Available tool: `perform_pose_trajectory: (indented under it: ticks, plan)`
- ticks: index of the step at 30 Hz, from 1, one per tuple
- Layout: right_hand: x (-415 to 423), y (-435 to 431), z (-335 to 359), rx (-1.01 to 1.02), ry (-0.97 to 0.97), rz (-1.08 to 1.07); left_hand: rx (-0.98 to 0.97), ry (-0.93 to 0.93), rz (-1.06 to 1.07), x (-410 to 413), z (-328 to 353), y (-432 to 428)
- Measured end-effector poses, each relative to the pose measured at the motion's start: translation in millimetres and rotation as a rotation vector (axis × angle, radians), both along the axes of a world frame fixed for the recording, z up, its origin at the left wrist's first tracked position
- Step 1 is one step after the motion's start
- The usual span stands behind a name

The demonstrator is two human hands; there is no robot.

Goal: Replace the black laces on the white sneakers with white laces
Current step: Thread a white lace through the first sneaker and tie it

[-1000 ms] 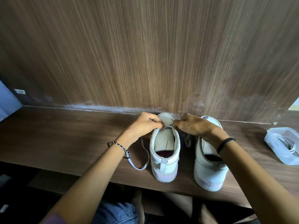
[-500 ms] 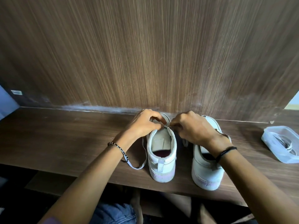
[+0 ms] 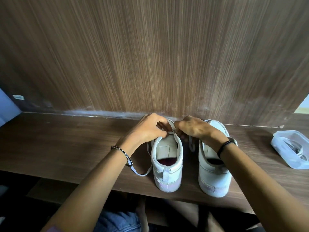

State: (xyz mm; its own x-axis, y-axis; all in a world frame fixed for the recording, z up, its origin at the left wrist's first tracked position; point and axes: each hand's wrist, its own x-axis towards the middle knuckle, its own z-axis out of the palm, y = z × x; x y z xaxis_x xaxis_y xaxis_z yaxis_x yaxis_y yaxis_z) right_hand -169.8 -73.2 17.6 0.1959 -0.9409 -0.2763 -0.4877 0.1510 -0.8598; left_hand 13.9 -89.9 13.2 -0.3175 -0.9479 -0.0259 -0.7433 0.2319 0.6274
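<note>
White lace (image 3: 174, 133) is pinched by left grip (image 3: 148, 129) and right grip (image 3: 195, 129) above sneaker (image 3: 167, 166).

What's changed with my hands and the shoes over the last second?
Barely anything: left hand and right hand drew slightly closer over the left sneaker, both pinching its white lace throughout. The right sneaker, trailing lace loop and plastic container stayed put.
</note>
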Motion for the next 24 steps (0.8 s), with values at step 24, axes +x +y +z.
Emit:
perform_pose_trajectory:
  ticks: [24]
  plan:
    - [28.7, 33.6, -27.8, -0.232, 0.243, -0.239, -0.065, -0.057, 0.007, 10.7, -3.7, -5.2]
